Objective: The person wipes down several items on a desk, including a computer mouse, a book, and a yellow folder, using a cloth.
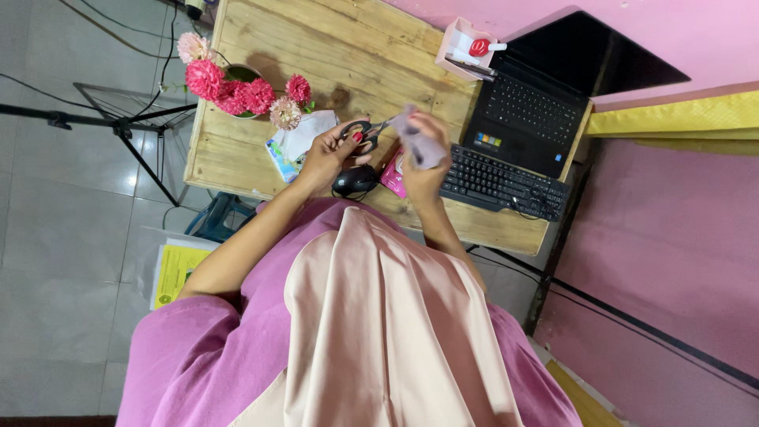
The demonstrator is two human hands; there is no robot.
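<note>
**Two hands, scissors and cloth at frame centre**

Two packages lie on the plank table (237,158): a white-and-blue tissue pack (291,146) left of centre under pink flowers (237,91), and a pink packet (393,175) beside the black keyboard (502,183). A yellow sheet (175,273) sits at lower left. The left hand (328,154) grips black-handled metal scissors (365,133); the right hand (423,162) clasps soft grey cloth (417,138) meeting the blades.
</note>
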